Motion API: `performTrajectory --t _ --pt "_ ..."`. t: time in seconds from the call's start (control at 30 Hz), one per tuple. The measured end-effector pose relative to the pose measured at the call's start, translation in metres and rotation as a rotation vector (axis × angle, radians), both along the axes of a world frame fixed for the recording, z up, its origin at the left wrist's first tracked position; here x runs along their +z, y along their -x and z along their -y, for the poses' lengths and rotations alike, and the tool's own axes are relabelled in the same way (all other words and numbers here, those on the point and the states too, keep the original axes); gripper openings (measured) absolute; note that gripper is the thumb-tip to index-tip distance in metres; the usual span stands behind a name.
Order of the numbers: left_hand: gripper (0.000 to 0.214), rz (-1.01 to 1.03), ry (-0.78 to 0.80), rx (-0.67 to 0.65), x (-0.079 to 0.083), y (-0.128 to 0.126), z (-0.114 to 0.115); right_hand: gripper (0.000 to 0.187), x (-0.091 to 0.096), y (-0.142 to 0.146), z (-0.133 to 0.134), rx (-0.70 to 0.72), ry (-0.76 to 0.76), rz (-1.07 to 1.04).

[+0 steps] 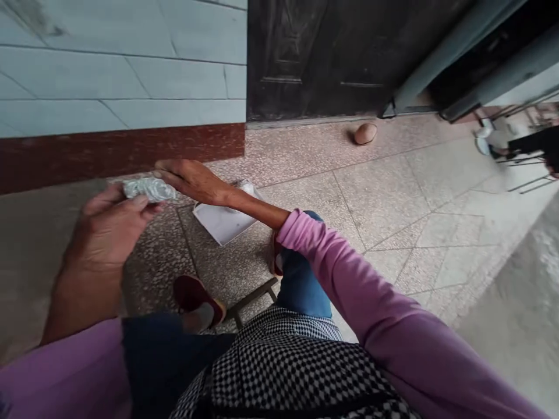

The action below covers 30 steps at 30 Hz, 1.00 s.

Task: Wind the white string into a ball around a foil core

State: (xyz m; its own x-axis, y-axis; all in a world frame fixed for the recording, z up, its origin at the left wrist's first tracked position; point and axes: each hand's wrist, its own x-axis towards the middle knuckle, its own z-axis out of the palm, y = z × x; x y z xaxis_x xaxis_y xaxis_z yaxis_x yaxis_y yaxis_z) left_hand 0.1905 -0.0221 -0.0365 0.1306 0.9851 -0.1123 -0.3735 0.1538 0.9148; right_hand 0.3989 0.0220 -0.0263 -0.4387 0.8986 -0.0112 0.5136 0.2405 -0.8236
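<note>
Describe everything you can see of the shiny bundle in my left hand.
The shiny bundle looks like crinkled, see-through plastic, whitish and ridged, with bright highlights. It is longish, set roughly crosswise in the view, gripped in your left hand above the speckled floor. Your right hand is by its right end; whether it touches is unclear.

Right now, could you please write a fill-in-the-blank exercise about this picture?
The left hand holds a shiny bundle between its thumb and ____.
The flat white object is partly hidden by the ____ (left/right) forearm.
The checked cloth is black and ____.

Missing words: fingers; right; white.
</note>
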Motion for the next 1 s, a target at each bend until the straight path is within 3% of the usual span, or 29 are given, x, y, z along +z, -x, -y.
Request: performTrajectory --t 0.23,0.37,0.47,0.53,0.6,0.8,1.0 --pt "0.05 0.021 -0.012 0.158 -0.016 -0.008 -0.016 0.041 0.006 -0.002 0.036 0.162 0.101 0.118" --pt "0.055 -0.259 -0.136 0.214 -0.031 -0.01 -0.025 0.037 0.006 -0.009 0.041 0.263 0.073 0.068" --pt "0.056 -0.335 -0.108 0.025 -0.033 -0.014 -0.022 0.04 0.01 -0.031 0.03 0.116 -0.022 -0.039" --pt "0.055 -0.21 -0.033 -0.134 -0.03 -0.02 -0.016 0.051 0.014 -0.047 0.023 -0.023 -0.075 -0.035" --pt "0.053 -0.068 0.018 -0.208 -0.026 -0.027 -0.011 0.055 0.018 -0.057 0.02 -0.097 -0.073 0.007" --pt "0.056 0.071 -0.006 -0.135 -0.031 -0.054 -0.009 0.05 0.026 -0.055 0.031 -0.155 0.034 0.091" --pt "0.063 0.14 0.014 -0.102 -0.038 -0.067 -0.018 0.043 0.03 -0.059 0.03 -0.155 0.037 0.126"
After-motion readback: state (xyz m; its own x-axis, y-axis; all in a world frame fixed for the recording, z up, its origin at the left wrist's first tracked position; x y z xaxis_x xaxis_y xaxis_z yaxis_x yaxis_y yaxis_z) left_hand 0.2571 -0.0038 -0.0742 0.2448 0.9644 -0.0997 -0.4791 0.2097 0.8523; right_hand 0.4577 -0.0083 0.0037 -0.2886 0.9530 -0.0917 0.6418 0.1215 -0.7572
